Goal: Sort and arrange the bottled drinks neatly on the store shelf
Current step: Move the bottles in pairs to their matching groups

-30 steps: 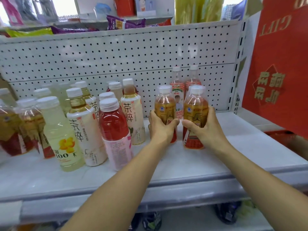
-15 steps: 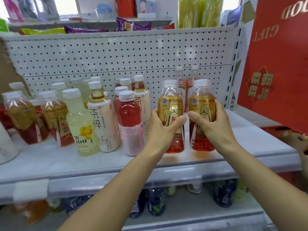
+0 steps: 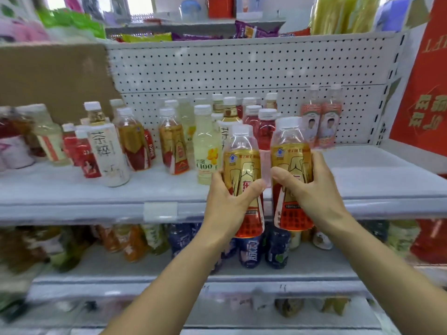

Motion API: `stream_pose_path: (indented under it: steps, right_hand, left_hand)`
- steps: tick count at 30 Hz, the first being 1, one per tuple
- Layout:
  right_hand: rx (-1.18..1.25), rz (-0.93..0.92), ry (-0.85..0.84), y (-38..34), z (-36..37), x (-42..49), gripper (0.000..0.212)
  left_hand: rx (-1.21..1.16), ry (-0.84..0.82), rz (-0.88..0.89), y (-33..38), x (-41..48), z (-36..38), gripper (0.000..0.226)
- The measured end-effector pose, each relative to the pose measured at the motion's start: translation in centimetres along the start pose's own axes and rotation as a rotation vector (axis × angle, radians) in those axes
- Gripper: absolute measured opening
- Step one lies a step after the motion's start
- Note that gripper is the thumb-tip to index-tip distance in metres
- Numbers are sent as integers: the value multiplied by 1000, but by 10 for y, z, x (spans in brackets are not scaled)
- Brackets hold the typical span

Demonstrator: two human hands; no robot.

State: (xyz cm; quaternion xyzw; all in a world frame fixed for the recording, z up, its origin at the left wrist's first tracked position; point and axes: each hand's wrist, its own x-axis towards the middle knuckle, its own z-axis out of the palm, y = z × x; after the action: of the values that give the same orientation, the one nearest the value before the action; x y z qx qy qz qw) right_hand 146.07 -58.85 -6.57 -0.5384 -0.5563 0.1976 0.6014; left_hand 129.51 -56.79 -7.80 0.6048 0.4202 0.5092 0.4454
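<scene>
My left hand (image 3: pixel 228 204) grips one amber tea bottle with a gold and red label (image 3: pixel 242 163). My right hand (image 3: pixel 312 189) grips a second, matching bottle (image 3: pixel 289 151). Both bottles are upright, side by side, held in the air in front of the white shelf's front edge (image 3: pixel 96 209). On the shelf stand several mixed bottles: a pale yellow drink (image 3: pixel 205 151), red drinks (image 3: pixel 266 126), white-labelled tea (image 3: pixel 108 155), more gold-labelled tea (image 3: pixel 173 146). Two pink-labelled bottles (image 3: pixel 320 119) stand at the back right against the pegboard.
The shelf's right part (image 3: pixel 377 170) holds nothing but the two pink bottles. A lower shelf (image 3: pixel 242 272) carries dark blue and orange bottles. A red gift bag (image 3: pixel 420 93) hangs at the right. Cardboard (image 3: pixel 53 76) covers the back at left. Snack packs lie on top.
Both hands have lifted their bottles off the shelf and drawn them back toward me. The view has swung left and down, showing more bottles at left and the lower shelf.
</scene>
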Motion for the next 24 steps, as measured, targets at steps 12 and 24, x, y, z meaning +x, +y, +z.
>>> stream_pose_path:
  steps: [12,24]
  right_hand:
    - [90,29,-148,-63,168,-107,52]
    - [126,75,-290,-115,347,-143,49]
  left_hand:
    - [50,164,-86,-18,-90,-198,58]
    - [97,326,-147,-44,-108,-387,63]
